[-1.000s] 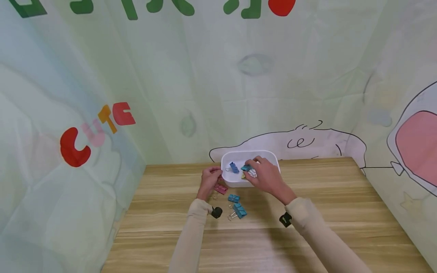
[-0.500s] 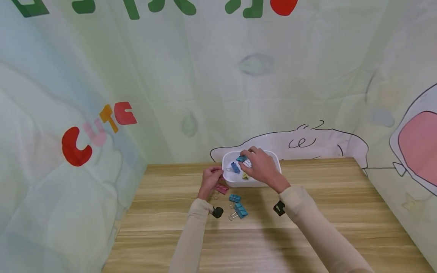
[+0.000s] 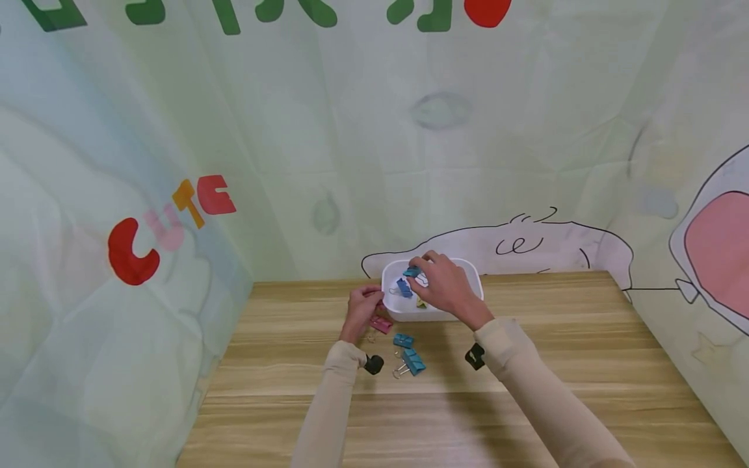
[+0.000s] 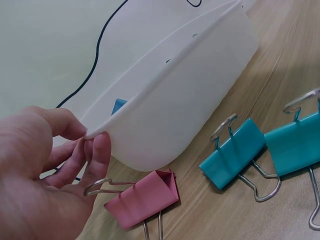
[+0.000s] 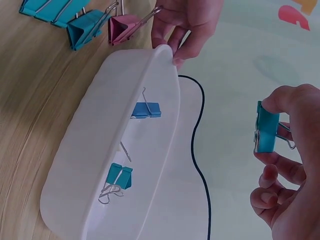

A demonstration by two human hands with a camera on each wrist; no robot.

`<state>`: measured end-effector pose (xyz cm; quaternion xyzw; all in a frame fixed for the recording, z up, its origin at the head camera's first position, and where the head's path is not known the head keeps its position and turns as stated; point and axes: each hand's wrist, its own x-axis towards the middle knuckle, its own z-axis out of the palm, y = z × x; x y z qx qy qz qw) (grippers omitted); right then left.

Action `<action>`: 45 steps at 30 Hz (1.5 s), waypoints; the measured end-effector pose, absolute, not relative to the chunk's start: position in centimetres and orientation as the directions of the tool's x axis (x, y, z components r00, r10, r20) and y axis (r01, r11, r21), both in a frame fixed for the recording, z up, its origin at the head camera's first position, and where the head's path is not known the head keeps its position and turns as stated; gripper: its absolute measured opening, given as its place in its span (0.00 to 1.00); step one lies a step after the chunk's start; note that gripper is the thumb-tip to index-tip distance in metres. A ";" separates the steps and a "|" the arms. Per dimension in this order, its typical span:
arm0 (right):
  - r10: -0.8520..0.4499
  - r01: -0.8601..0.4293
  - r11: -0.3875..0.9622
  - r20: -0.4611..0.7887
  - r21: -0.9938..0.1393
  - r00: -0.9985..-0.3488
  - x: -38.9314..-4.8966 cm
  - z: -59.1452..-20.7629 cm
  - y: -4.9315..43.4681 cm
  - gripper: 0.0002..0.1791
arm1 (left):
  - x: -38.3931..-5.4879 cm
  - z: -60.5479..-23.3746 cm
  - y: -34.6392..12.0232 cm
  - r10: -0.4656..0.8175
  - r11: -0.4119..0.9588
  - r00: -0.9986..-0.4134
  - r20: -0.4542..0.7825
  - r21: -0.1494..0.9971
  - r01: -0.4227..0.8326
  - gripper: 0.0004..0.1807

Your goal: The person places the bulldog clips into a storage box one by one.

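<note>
My left hand [image 3: 361, 311] pinches the left end of the rim of a white plastic box [image 3: 418, 316] between thumb and fingers. Over the box, my right hand [image 3: 447, 286] holds a teal binder clip [image 5: 267, 127] by its ends, between thumb and fingers. Inside lie a blue binder clip [image 5: 146, 110], another teal binder clip [image 5: 120, 175] and a yellow one [image 3: 421, 303], partly covered by my right hand in the head view. Just below my left hand, a pink binder clip [image 4: 145, 200] rests on the table.
Two more teal binder clips, a smaller one [image 3: 403, 340] and a larger one [image 3: 413, 362], lie on the wood-grain table [image 3: 281, 403] in front of the box. Behind the box rises a printed cloth backdrop [image 3: 328, 162].
My right hand has shifted left and toward the far side of the box with the teal binder clip, uncovering more of the yellow clip. My left hand stays at the rim.
</note>
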<state>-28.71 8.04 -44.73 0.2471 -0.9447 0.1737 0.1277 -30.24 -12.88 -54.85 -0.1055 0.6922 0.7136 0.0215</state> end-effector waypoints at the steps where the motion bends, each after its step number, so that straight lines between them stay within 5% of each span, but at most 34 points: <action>1: -0.422 -0.510 0.818 0.327 -0.264 -0.846 -28.7 -44.7 8.0 0.21 | -30.3 -54.9 -12.9 -0.115 -0.040 -0.977 -0.179 0.984 -0.176 0.16; 13: -0.423 -0.512 0.819 0.330 -0.259 -0.844 -29.0 -44.7 8.1 0.21 | -30.2 -54.9 -12.8 -0.119 -0.015 -0.978 -0.173 0.985 -0.173 0.16; 25: -0.419 -0.515 0.803 0.330 -0.299 -0.846 -28.7 -44.4 8.6 0.37 | -30.2 -54.9 -12.9 -0.126 -0.029 -0.975 -0.181 0.984 -0.178 0.17; 45: -0.620 -0.660 0.685 0.228 -0.307 -0.750 -24.1 -48.8 9.7 0.33 | -30.1 -55.0 -12.8 -0.127 -0.031 -0.978 -0.167 0.986 -0.164 0.17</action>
